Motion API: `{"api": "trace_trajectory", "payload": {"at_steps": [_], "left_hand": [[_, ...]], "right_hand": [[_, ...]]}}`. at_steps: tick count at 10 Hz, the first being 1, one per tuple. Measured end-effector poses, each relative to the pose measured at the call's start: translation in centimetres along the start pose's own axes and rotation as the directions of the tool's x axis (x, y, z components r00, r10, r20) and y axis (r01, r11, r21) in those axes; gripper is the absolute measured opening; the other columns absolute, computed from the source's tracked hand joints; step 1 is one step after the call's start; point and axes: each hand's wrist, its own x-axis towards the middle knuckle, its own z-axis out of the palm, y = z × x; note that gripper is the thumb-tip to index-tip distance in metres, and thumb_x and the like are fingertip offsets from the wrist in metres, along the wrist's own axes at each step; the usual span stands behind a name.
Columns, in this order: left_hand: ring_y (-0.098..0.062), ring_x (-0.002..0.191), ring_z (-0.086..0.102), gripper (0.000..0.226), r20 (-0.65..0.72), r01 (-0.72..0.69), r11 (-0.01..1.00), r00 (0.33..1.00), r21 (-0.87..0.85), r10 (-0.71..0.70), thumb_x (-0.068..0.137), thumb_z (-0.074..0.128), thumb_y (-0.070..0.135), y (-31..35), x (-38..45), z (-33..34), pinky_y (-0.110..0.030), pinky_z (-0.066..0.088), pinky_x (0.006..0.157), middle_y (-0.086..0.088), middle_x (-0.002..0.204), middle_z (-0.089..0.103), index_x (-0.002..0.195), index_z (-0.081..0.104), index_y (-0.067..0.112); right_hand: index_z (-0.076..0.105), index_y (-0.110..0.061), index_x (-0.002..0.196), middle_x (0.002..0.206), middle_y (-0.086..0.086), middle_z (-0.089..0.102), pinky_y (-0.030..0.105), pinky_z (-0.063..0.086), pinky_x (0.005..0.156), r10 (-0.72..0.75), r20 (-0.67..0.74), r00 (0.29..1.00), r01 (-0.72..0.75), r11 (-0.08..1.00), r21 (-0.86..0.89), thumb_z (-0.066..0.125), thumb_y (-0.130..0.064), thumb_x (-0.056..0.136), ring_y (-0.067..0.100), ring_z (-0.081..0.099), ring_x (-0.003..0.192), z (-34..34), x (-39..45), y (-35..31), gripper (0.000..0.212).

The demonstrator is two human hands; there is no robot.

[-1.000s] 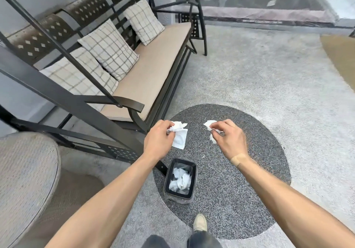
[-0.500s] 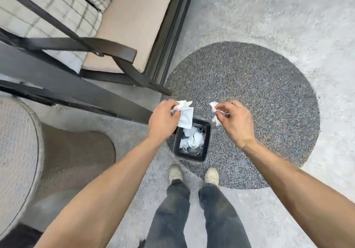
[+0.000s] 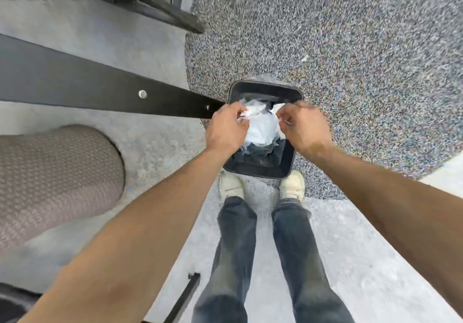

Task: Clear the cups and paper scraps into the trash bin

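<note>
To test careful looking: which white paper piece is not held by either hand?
The large crumpled paper lying in the trash bin; the smaller scraps are pinched in the hands above it.

A dark trash bin (image 3: 260, 171) of smooth, matt plastic is holding crumpled white paper scraps (image 3: 261, 129). It is sitting on rough speckled grey carpet (image 3: 350, 47). A matt black metal beam (image 3: 75, 87) is showing a shiny rivet (image 3: 142, 94).

Soft even daylight, motion blur throughout, wide-angle edge distortion
</note>
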Motion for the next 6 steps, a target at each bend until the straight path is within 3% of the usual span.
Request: {"api": "trace_trajectory", "payload": {"at_steps": [3, 4, 6], "left_hand": [[-0.024, 0.097, 0.065, 0.030, 0.052, 0.016, 0.997, 0.998, 0.078, -0.020, 0.087, 0.064, 0.023, -1.1, 0.7, 3.2, -0.035, 0.053, 0.080, 0.003, 0.109, 0.070, 0.116, 0.063, 0.031], [-0.024, 0.097, 0.066, 0.040, 0.098, 0.051, 0.996, 0.993, 0.074, -0.058, 0.086, 0.065, 0.024, -1.1, 0.3, 2.3, -0.037, 0.054, 0.083, 0.005, 0.115, 0.069, 0.125, 0.059, 0.034], [-0.019, 0.102, 0.062, 0.035, 0.033, -0.001, 1.000, 0.999, -0.003, 0.001, 0.087, 0.066, 0.029, -0.1, -1.4, -1.0, -0.034, 0.052, 0.081, 0.006, 0.118, 0.063, 0.121, 0.061, 0.038]], "right_hand": [[0.065, -0.020, 0.111, 0.111, 0.009, 0.062, 0.042, 0.053, 0.082, 0.113, 0.082, 0.990, -0.112, 0.994, -0.014, 0.057, -0.011, 0.084, 0.033, 0.063, 0.093, 3.0, 1.8, 1.0, 0.030], [0.063, -0.021, 0.118, 0.115, 0.008, 0.060, 0.041, 0.053, 0.082, 0.090, 0.100, 0.991, -0.089, 0.996, -0.019, 0.059, -0.015, 0.085, 0.031, 0.063, 0.092, 2.2, 1.6, 0.4, 0.034], [0.056, -0.024, 0.124, 0.116, 0.003, 0.057, 0.043, 0.054, 0.080, 0.001, 0.026, 1.000, 0.000, 1.000, -0.020, 0.062, -0.023, 0.087, 0.028, 0.063, 0.090, -1.8, 0.0, -1.7, 0.038]]}}
